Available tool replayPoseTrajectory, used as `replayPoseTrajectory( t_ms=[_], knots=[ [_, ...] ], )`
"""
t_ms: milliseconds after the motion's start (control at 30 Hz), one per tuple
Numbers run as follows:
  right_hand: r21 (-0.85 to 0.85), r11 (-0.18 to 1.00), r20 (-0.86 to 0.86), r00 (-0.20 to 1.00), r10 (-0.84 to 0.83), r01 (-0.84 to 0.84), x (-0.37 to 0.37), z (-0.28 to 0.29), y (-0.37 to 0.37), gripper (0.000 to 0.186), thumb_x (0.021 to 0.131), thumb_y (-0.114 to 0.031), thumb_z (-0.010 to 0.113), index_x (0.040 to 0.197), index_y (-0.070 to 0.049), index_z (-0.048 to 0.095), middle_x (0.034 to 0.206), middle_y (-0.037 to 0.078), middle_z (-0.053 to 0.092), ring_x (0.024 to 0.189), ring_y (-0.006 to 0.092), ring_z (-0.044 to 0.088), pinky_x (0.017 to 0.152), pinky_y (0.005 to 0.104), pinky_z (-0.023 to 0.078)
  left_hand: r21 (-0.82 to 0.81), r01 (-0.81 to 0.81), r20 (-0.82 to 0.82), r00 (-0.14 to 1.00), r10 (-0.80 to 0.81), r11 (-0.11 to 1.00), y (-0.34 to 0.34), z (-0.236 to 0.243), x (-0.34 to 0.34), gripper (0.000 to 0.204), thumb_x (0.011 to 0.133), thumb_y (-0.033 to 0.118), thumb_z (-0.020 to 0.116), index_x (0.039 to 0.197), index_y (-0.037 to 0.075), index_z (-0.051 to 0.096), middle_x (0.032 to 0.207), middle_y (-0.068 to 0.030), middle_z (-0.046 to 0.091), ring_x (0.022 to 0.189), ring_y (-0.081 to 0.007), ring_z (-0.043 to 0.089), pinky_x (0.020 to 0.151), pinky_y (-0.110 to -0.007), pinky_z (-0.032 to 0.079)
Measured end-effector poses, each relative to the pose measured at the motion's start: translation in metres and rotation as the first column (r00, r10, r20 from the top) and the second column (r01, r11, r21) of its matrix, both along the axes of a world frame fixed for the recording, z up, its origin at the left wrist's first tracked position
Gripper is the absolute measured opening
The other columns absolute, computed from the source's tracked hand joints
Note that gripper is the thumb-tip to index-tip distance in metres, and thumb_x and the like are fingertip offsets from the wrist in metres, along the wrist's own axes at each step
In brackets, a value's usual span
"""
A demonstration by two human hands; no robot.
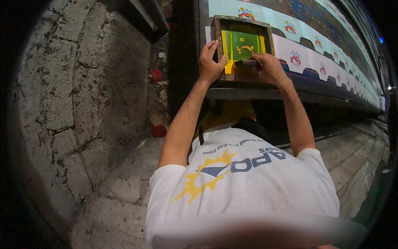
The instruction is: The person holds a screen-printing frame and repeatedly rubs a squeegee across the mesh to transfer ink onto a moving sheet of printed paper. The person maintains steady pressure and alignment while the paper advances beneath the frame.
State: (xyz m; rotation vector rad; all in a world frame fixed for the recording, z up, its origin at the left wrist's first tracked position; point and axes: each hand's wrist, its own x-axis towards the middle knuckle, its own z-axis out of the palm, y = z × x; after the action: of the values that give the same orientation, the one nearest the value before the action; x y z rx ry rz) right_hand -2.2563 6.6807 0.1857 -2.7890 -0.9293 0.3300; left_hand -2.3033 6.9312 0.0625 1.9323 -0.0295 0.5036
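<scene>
Head view gives me, largest first, the worn stone floor (pixel 91 103), which fills the left side and shows again at lower right. Next comes the long dark table (pixel 265 94), which runs from the top centre toward the right rim and bends with the lens. From my remote seat I look down on the wearer's white shirt (pixel 257 191), printed with a yellow sunburst.

Along the table lie rows of pale printed pieces (pixel 286 52), each with a small multicoloured emblem; dark rounded gaps show along their lower edges. The wooden frame (pixel 242 19) lies flat at the table's near left end, just beside the nearer row. Inside it I see a green mesh panel (pixel 238 33) with a small yellowish design, and yellow ink (pixel 229 66) at its sides and lower left.

The left hand (pixel 212 64) rests on the frame's left side, thumb and fingers apart with the rim between them; I cannot tell whether they squeeze it. The right hand (pixel 267 66) is over the frame's lower right part, its fingers clamped on a short dark bar (pixel 250 62) lying across the lower mesh. Smallest are two red scraps (pixel 156 75), well apart from each other, left of the table.
</scene>
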Motion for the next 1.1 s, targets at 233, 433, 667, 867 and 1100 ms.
replayPoseTrajectory(
  t_ms=[233, 433, 667, 867, 1100],
  knots=[
    [0.222, 0.970, -0.033, 0.995, -0.096, 0.101, 0.017, 0.010, -0.025, 0.024, 0.091, -0.001, 0.077, 0.115, 0.000, 0.072, 0.096, 0.015, 0.076, 0.085, 0.0280, 0.070, 0.080, 0.0410, 0.056, 0.013, 0.006, -0.009, 1.000, -0.006, 1.000, 0.002, -0.002, 0.000, 0.063, 0.091, 0.023, 0.079, 0.148, 0.001, 0.062, 0.145, -0.0214, 0.063, 0.137, -0.0377, 0.062, 0.118, -0.048, 0.049],
    [0.181, 0.978, 0.074, 0.991, -0.114, 0.099, 0.001, 0.006, -0.015, 0.026, 0.092, 0.000, 0.076, 0.118, -0.001, 0.074, 0.103, 0.018, 0.077, 0.091, 0.0308, 0.074, 0.086, 0.0433, 0.060, 0.024, -0.017, 0.005, 1.000, 0.017, 1.000, 0.001, -0.001, 0.000, 0.061, 0.088, 0.021, 0.080, 0.143, -0.002, 0.066, 0.143, -0.0221, 0.065, 0.135, -0.0368, 0.064, 0.116, -0.047, 0.052],
    [0.033, 0.986, 0.030, 0.986, -0.166, 0.165, -0.009, 0.012, -0.005, 0.048, 0.085, -0.002, 0.083, 0.133, -0.007, 0.074, 0.120, 0.017, 0.078, 0.116, 0.0358, 0.074, 0.103, 0.0479, 0.061, 0.025, -0.011, -0.004, 1.000, 0.011, 1.000, 0.003, 0.000, 0.002, 0.064, 0.089, 0.024, 0.080, 0.145, -0.001, 0.065, 0.144, -0.0222, 0.065, 0.135, -0.0371, 0.064, 0.116, -0.048, 0.051],
    [0.031, 0.989, 0.117, 0.982, -0.146, 0.143, -0.027, -0.009, 0.000, 0.045, 0.081, -0.005, 0.084, 0.126, -0.007, 0.074, 0.120, 0.015, 0.077, 0.114, 0.0367, 0.074, 0.098, 0.0483, 0.062, 0.023, -0.011, 0.003, 1.000, 0.011, 1.000, 0.002, -0.002, 0.001, 0.063, 0.088, 0.022, 0.080, 0.145, -0.002, 0.065, 0.144, -0.0225, 0.065, 0.135, -0.0368, 0.064, 0.116, -0.047, 0.052],
    [0.059, 0.992, 0.243, 0.963, -0.120, 0.109, -0.016, -0.016, 0.008, 0.041, 0.079, -0.003, 0.080, 0.119, -0.007, 0.074, 0.113, 0.014, 0.077, 0.111, 0.0377, 0.074, 0.095, 0.0490, 0.062, 0.029, -0.003, -0.010, 1.000, 0.003, 1.000, 0.003, -0.004, 0.003, 0.064, 0.088, 0.024, 0.081, 0.145, 0.000, 0.065, 0.142, -0.0218, 0.065, 0.133, -0.0363, 0.065, 0.115, -0.047, 0.052]
  ],
)
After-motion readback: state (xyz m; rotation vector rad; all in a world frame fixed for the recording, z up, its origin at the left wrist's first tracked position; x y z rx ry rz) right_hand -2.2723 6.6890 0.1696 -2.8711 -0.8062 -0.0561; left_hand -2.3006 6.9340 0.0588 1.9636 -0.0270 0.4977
